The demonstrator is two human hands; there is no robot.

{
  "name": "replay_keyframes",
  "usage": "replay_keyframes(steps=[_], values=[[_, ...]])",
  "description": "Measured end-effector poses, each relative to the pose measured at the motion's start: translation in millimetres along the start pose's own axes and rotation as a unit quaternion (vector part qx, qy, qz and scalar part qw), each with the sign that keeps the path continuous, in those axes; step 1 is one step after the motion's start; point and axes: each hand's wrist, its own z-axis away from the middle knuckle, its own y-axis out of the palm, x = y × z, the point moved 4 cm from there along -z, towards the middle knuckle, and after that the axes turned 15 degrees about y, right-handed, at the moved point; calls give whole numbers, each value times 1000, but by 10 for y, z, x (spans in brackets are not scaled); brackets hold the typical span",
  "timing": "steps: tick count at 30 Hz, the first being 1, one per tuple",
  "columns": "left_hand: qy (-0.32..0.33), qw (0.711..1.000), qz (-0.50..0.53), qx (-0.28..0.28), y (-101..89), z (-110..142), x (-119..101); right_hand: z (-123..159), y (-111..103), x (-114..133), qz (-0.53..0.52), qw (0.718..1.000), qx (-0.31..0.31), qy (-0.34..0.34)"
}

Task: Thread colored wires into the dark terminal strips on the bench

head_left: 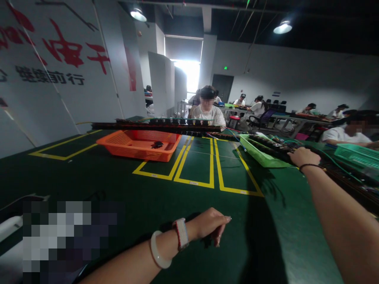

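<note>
At the near edge of the bench (189, 213), a blurred, pixelated patch covers whatever lies at the lower left. To its right, the left hand (207, 225) reaches in over the green surface, a striped wristband (181, 234) and a pale bangle (159, 250) on its arm. Its fingers are bent and point to the right, well apart from the baskets; whether anything sits between them I cannot tell. A dark patch shows just beneath, too unclear to name.

Farther out, the right hand (304, 157), with a thin dark bracelet (312, 167) at the wrist, is at a long dark wired strip (266, 143). This strip runs over the light-green basket (264, 160) and on past the hand to the right. The right fingers are bent down at the strip, beside the basket's right end; whether they grip it cannot be told, since the back of the hand hides their tips.

Yellow tape outlines (213, 169) mark the middle of the bench. Beyond them on the left stands an orange basket (136, 152) with a small black piece (157, 144) inside. A teal basket (357, 157) sits at the far right. Behind the orange basket's front wall, a long dark bar (156, 127) with wires stretches crosswise. Across the bench sits a person in white (209, 114).
</note>
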Motion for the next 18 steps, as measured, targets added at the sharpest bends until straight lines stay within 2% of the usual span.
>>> replay_keyframes(steps=[2, 3, 5, 7, 9, 12, 18], values=[[-5, 1000, 7, 2, 5, -7, 1, -8, 29, -14, 5, 1000, 5, -6], [-8, 1000, 10, 2, 7, -11, 3, -4, -3, 4, 7, 1000, -12, -14], [-10, 1000, 12, 0, 8, -21, 9, 32, -147, 120, 2, 996, -78, -47], [-8, 1000, 9, -2, 4, -29, 18, 112, -339, 363, -16, 984, -141, -105], [-5, 1000, 6, -1, 2, -33, 32, 211, -492, 718, -39, 976, -134, -170], [-14, 1000, 5, 1, 4, -34, 77, 392, -645, 1395, -49, 956, -97, -272], [-15, 999, -28, -15, -7, -57, 211, 769, -741, 2737, -99, 916, -94, -377]])
